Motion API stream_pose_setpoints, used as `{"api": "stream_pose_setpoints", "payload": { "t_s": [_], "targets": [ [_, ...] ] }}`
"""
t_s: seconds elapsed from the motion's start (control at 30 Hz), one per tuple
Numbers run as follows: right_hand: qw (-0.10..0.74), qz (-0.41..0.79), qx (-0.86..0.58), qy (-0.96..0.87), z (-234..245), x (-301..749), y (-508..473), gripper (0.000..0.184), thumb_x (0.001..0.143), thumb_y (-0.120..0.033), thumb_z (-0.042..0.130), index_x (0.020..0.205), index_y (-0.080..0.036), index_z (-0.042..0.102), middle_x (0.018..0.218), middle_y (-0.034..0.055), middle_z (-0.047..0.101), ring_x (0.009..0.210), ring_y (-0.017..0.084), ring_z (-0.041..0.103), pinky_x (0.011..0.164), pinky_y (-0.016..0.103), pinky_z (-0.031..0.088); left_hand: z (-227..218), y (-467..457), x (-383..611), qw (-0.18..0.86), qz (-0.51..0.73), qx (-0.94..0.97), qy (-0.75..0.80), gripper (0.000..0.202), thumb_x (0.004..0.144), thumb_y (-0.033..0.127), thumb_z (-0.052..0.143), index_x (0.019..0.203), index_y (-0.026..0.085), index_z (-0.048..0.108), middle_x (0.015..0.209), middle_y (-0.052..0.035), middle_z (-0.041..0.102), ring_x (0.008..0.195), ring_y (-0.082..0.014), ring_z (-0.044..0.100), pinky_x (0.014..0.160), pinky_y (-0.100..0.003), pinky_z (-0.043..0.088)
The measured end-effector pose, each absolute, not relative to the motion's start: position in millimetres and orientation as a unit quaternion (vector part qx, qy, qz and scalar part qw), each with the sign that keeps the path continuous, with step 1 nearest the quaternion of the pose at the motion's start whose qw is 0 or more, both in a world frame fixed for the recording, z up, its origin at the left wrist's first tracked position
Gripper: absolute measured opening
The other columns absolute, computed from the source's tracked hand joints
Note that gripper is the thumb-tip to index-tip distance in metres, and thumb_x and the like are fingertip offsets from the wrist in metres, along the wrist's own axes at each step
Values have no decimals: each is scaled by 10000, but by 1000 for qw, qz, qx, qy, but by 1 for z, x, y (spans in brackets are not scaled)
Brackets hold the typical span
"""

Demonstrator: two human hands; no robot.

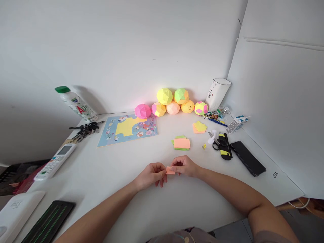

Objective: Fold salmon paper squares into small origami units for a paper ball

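Observation:
A small orange piece of paper (170, 170) is held between my two hands, just above the white table near its front. My left hand (155, 173) pinches its left edge between thumb and fingers. On the other side, my right hand (184, 166) grips the right part, its thumb on top of the paper. Past my hands lies a stack of orange and green paper slips (182, 143). Farther back and to the right are yellow and orange sheets (199, 127).
Several faceted paper balls, one yellow (164, 96), stand along the wall. A blue picture board (108, 130) lies at left, near a bottle (78, 106) and a remote control (55, 162). Rightward are scissors (216, 145), a yellow-black cutter (224, 146), a phone (248, 158) and a drink carton (236, 124).

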State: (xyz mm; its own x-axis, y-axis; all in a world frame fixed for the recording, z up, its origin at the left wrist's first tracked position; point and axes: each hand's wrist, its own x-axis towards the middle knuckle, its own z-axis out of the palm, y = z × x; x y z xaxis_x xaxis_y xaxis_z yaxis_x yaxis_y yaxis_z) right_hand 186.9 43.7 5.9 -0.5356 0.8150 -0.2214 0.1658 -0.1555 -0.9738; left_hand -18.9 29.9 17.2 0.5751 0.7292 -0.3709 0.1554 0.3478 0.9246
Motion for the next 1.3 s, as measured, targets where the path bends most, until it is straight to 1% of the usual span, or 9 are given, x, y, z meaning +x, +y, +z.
{"api": "stream_pose_setpoints", "payload": {
  "t_s": [0.23, 0.33, 0.4, 0.53, 0.63, 0.7, 1.03, 1.13, 1.3],
  "targets": [
    [250, 634, -418, -600, 5, 187, 44, 290, 702, -420, 673, 717, -138, 608, 602, -12, 557, 495, 91, 499, 478, 222, 395, 20, 31, -20, 710, 200, 537, 410, 107, 736, 242, 554, 679, 152, 545, 627, -20, 660, 461, -110, 577, 411, -207, 358],
    [255, 640, -415, -594, 6, 187, 44, 286, 706, -417, 670, 716, -138, 607, 617, -11, 554, 496, 87, 496, 477, 219, 392, 21, 31, -20, 708, 198, 535, 416, 50, 709, 199, 550, 708, 151, 563, 634, -17, 659, 479, -116, 588, 416, -206, 366],
    [259, 644, -414, -589, 6, 187, 44, 288, 707, -420, 669, 715, -139, 605, 614, -13, 550, 497, 86, 494, 480, 219, 391, 22, 30, -20, 708, 199, 535, 417, 56, 698, 183, 545, 735, 150, 571, 655, -23, 664, 497, -121, 594, 424, -208, 373],
    [261, 647, -417, -583, 6, 187, 45, 302, 698, -434, 674, 721, -141, 608, 606, -14, 553, 494, 86, 491, 484, 222, 395, 21, 27, -18, 704, 203, 541, 414, 99, 723, 229, 555, 775, 147, 572, 717, -44, 670, 528, -126, 596, 434, -212, 380],
    [264, 646, -422, -578, 6, 186, 44, 302, 689, -434, 681, 708, -142, 605, 611, -14, 554, 489, 86, 490, 478, 224, 390, 18, 26, -17, 689, 209, 550, 423, 151, 756, 300, 558, 756, 149, 548, 696, -40, 657, 521, -122, 591, 426, -205, 368],
    [267, 644, -424, -578, 6, 185, 44, 302, 690, -434, 679, 702, -142, 601, 608, -16, 548, 485, 84, 487, 471, 221, 383, 16, 25, -17, 683, 216, 551, 427, 160, 766, 309, 550, 751, 151, 532, 673, -34, 650, 510, -123, 592, 416, -202, 360],
    [275, 646, -429, -568, 5, 185, 44, 318, 679, -449, 688, 711, -144, 606, 617, -11, 561, 486, 88, 488, 472, 230, 390, 13, 26, -20, 692, 229, 543, 418, 57, 723, 183, 503, 736, 147, 545, 708, -52, 666, 531, -139, 612, 417, -208, 375],
    [274, 648, -427, -568, 6, 184, 43, 311, 682, -444, 688, 724, -145, 611, 630, -6, 566, 500, 88, 482, 479, 230, 396, 16, 25, -18, 689, 233, 543, 420, 102, 762, 246, 512, 781, 151, 544, 739, -53, 655, 553, -138, 607, 428, -209, 386],
    [266, 647, -417, -580, 7, 183, 41, 287, 713, -431, 663, 719, -149, 609, 649, 1, 575, 541, 102, 497, 508, 238, 408, 15, 22, -11, 658, 216, 574, 437, 282, 796, 443, 537, 793, 161, 557, 706, -29, 632, 521, -113, 556, 411, -192, 344]
  ]
}}
